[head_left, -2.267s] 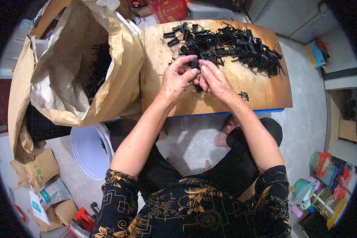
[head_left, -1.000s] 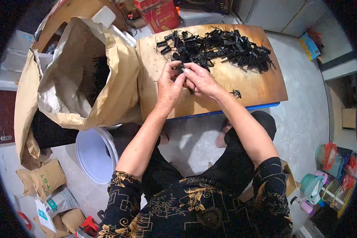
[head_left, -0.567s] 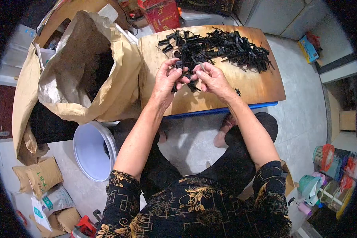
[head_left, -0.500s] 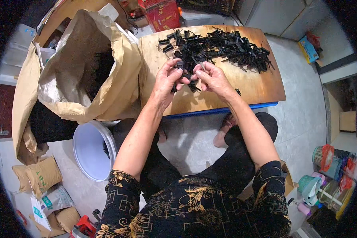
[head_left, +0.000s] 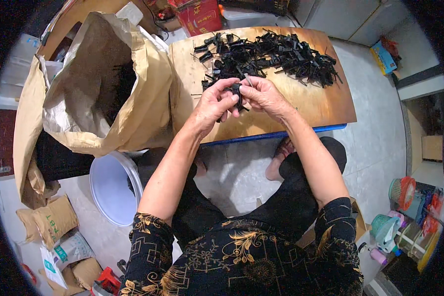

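Note:
My left hand [head_left: 215, 102] pinches a small black plastic part [head_left: 237, 92] between thumb and fingers, over the near edge of the wooden board [head_left: 271, 116]. Close against it, my right hand [head_left: 265, 97] grips a thin grey blade-like tool [head_left: 248, 79], whose tip sticks up past the fingertips. The fingers of both hands almost meet around the part and hide some of it. Just beyond my hands, a heap of black plastic parts [head_left: 281, 56] with thin stalks spreads over the far half of the board.
Left of the board stands a large open paper sack [head_left: 155, 98] with black pieces inside. Below it is a white bucket [head_left: 111, 190]. Red box [head_left: 200, 17] is behind the board; at right are a blue box [head_left: 383, 58] and baskets [head_left: 395, 192]. Packed bags [head_left: 56, 219] lie lower left.
My hands have come closer together; the right hand has moved slightly left and down. The black part now sits between both hands' fingers. The view has shifted a little.

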The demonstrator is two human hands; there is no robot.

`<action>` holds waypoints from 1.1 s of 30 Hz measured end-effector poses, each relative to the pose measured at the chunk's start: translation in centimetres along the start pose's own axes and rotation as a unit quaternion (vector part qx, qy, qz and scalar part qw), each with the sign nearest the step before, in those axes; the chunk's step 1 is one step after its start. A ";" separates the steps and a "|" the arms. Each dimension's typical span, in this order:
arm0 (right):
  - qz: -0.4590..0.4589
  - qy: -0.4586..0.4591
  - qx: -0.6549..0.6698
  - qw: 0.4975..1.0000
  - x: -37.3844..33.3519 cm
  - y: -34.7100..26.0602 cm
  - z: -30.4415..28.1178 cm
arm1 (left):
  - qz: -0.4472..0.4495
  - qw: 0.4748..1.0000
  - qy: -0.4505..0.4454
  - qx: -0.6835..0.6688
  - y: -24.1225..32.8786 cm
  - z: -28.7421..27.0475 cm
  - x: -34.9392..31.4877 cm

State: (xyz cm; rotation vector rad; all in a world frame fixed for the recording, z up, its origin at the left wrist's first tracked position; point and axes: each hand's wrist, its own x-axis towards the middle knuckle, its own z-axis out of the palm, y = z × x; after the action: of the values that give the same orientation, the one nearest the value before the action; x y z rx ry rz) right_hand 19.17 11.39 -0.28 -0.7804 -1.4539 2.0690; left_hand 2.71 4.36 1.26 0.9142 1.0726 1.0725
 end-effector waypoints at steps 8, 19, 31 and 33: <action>-0.012 0.008 -0.080 0.997 0.4 0.6 0.3 | 0.015 0.982 0.034 0.183 0.3 1.4 0.2; -0.037 0.005 -0.164 0.986 0.8 2.1 0.0 | -0.008 0.984 0.038 0.173 -0.3 0.1 1.2; -0.083 0.040 -0.208 0.974 2.0 3.9 1.5 | 0.012 0.977 0.050 0.209 -0.6 -0.6 1.2; -0.074 0.038 -0.193 0.978 2.3 4.0 1.9 | 0.021 0.970 0.069 0.234 -0.9 -0.8 1.1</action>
State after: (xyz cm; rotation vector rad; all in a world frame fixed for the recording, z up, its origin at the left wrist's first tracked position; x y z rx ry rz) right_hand 15.93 10.47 -3.98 -0.8556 -1.8378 1.6505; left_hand 2.21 5.31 0.01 1.2537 1.4639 0.9416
